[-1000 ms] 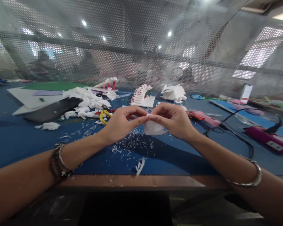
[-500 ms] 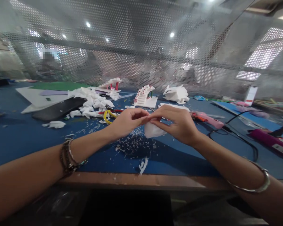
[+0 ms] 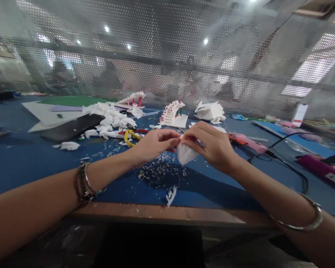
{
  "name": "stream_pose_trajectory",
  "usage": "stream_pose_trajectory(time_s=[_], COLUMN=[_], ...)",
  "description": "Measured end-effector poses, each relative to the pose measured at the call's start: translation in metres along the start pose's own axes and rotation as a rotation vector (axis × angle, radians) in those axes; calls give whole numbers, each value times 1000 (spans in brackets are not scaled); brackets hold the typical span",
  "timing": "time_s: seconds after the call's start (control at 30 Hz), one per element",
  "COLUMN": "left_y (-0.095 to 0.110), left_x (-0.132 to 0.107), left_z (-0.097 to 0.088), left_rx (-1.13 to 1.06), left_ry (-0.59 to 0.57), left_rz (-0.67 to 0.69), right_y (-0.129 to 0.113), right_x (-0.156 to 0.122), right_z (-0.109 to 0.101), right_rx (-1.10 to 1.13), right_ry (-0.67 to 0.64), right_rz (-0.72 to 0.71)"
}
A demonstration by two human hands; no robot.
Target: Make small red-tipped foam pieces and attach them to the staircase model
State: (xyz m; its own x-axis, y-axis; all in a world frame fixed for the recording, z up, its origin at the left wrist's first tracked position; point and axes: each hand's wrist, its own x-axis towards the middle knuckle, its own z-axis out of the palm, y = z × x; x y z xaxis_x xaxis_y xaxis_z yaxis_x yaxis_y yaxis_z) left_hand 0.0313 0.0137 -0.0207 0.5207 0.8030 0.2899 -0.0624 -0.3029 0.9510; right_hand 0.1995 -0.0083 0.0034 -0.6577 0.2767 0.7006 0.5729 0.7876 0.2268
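A piece of thin white tissue paper [image 3: 186,154] hangs from my right hand [image 3: 212,146], whose thumb and fingers are pinched on its upper edge. My left hand [image 3: 158,145] meets it there, thumb and forefinger pressed together at the tissue's left edge. Both hands are above the blue table, and their fingertips nearly touch. Tiny white shreds [image 3: 159,169] are scattered on the table below them. A longer torn white strip [image 3: 171,196] lies closer to the table's front edge.
Behind my hands stand a small white staircase model [image 3: 171,114] and another model [image 3: 134,98]. Crumpled tissue [image 3: 108,117] and yellow-handled pliers [image 3: 128,137] lie left. At right are a pink glue gun [image 3: 252,143], black cable [image 3: 293,173] and purple power strip [image 3: 321,169].
My fingertips have drawn slightly apart, and the tissue now hangs more openly below my right hand. The whole view has shifted a little.
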Motion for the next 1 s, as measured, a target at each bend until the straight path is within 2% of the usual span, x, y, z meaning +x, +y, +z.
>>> stream_pose_trajectory(time_s=[0.1,0.17,0.33,0.4,0.5,0.63,0.8,1.0], left_y=[4,7,11,10,5,2,4,6], left_x=[-2,-5,-10,-9,-6,-4,-7,-8], left_z=[3,6,10,10,9,9,10,12], left_rx=[41,70,123,88,-85,-156,-122,-247], left_ry=[9,-25,-57,-26,31,24,-24,12], left_rz=[1,15,62,41,-49,-110,-48,9], right_y=[2,6,16,17,13,6,3,-1], right_x=[1,0,-5,-6,-6,-6,-6,-3], right_z=[0,0,2,3,3,0,-1,-4], right_rx=[-6,-12,69,57,1,-37,-13,52], right_ry=[-15,-23,-76,-98,-105,-69,16,150], right_rz=[42,57,-13,10,72,11,-100,-86])
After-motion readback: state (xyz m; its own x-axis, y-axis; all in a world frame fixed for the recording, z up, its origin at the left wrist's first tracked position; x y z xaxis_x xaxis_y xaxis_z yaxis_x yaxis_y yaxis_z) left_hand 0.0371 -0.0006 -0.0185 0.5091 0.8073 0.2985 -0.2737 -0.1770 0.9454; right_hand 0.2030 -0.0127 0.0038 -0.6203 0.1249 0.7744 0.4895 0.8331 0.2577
